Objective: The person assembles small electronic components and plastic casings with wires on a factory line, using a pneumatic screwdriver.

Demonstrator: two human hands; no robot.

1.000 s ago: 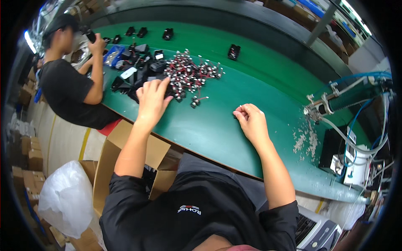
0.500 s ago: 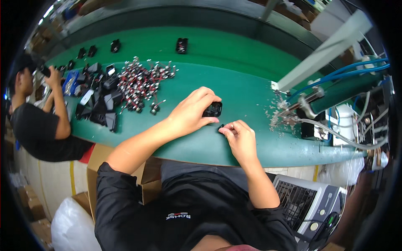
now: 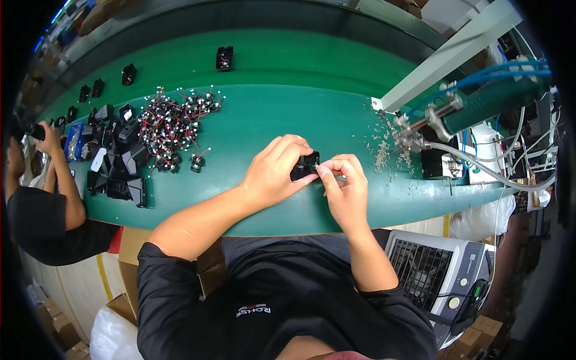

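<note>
My left hand (image 3: 277,165) is closed round a small black plastic housing (image 3: 304,167), its hollow side facing up, just above or on the green worktop; I cannot tell which. My right hand (image 3: 345,185) meets it from the right, thumb and forefinger pinched at the housing's right edge. A small black part was in that pinch a moment ago; the fingertips now mostly hide it. Left of my hands lies a heap of small black parts with red wires and white connectors (image 3: 171,129). One such wired part (image 3: 197,162) sits apart at the heap's near side.
Black plastic shells (image 3: 120,159) and a blue tray (image 3: 74,143) lie at the left, near a co-worker (image 3: 45,204). Several black assemblies, one a wired housing (image 3: 224,58), stand on the green belt. Scattered screws (image 3: 384,153) surround a clamped tool with hoses (image 3: 444,120) at right.
My right hand has moved up and in, bringing its fingertips against the housing. The left hand keeps its hold. My view has shifted, so the heap and belt assemblies appear further left.
</note>
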